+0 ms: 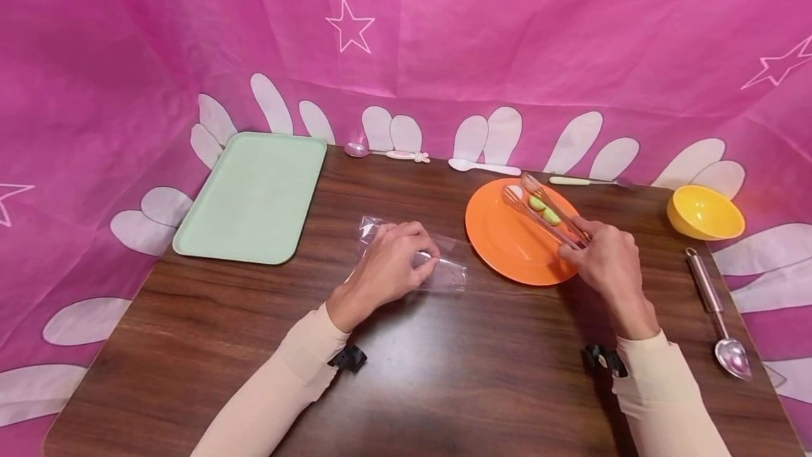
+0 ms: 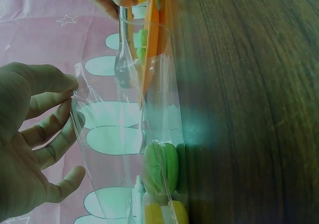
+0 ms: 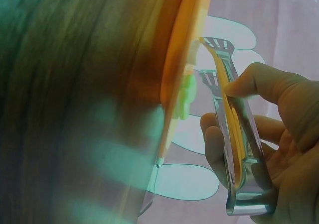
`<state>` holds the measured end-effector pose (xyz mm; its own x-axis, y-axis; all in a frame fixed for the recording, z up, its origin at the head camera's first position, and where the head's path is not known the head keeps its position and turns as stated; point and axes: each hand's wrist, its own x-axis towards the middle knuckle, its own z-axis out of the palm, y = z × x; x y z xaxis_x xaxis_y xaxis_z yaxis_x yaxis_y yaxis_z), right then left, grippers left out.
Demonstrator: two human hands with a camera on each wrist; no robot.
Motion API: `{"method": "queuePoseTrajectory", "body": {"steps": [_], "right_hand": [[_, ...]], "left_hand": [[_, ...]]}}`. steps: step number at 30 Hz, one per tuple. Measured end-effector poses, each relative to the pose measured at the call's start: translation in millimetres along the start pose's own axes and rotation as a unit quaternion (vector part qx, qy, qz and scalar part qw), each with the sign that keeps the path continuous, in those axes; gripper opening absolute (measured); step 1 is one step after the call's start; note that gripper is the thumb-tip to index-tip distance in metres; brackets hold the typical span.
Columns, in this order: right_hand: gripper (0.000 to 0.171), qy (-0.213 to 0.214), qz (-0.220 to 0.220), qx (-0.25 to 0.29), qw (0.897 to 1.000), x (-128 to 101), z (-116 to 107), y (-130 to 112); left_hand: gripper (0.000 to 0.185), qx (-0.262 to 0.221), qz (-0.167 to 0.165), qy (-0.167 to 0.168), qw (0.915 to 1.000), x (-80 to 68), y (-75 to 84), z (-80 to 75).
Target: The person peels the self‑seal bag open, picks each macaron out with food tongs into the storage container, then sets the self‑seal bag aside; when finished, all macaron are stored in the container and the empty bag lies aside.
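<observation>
Being pinched by the left hand (image 1: 395, 259), a clear bag (image 1: 453, 275) is presumably held open; tongs (image 3: 239, 134) are gripped by the right hand (image 1: 609, 259) over an orange plate (image 1: 497, 240).

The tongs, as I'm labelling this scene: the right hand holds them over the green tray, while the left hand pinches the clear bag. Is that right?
Not quite: the head view shows the tongs over the orange plate; the green tray lies off to the left. Otherwise yes: the right hand holds them, and the left hand pinches the clear bag.
</observation>
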<state>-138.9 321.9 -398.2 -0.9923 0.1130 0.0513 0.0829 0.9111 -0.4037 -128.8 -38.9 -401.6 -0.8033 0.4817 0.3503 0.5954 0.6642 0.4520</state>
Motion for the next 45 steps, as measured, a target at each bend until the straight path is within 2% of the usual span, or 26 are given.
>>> {"method": "queuePoseTrajectory", "body": {"steps": [5,12,18,22,33,39,45], "right_hand": [[0.064,0.023,-0.014,0.018,0.999,-13.4,-5.3,-4.7],[0.057,0.042,-0.098,0.05,0.993,-51.4,-23.3,-8.3],[0.051,0.001,-0.143,0.086,0.986,-78.0,-32.9,-7.3],[0.046,-0.03,-0.165,0.096,0.981,-87.4,-30.3,-6.9],[0.045,-0.108,-0.194,0.094,0.971,-84.3,9.6,-30.9],[0.048,-0.147,-0.2,0.104,0.963,-72.0,16.6,-50.5],[0.047,-0.155,-0.236,0.088,0.955,-59.6,23.3,-68.8]], "left_hand": [[0.005,0.0,0.0,-0.001,1.0,-0.3,-0.5,0.7],[0.005,-0.002,-0.005,0.0,1.0,-0.1,-0.8,-0.2],[0.005,0.001,-0.005,0.001,1.0,0.5,0.2,-2.0],[0.005,0.0,-0.004,0.002,1.0,0.6,0.3,-2.9],[0.005,-0.003,0.003,0.006,1.0,-0.9,1.6,-4.9],[0.004,-0.002,0.001,0.005,1.0,-1.2,2.9,-4.6],[0.004,0.002,0.001,0.005,1.0,-1.5,3.2,-4.3]]}}
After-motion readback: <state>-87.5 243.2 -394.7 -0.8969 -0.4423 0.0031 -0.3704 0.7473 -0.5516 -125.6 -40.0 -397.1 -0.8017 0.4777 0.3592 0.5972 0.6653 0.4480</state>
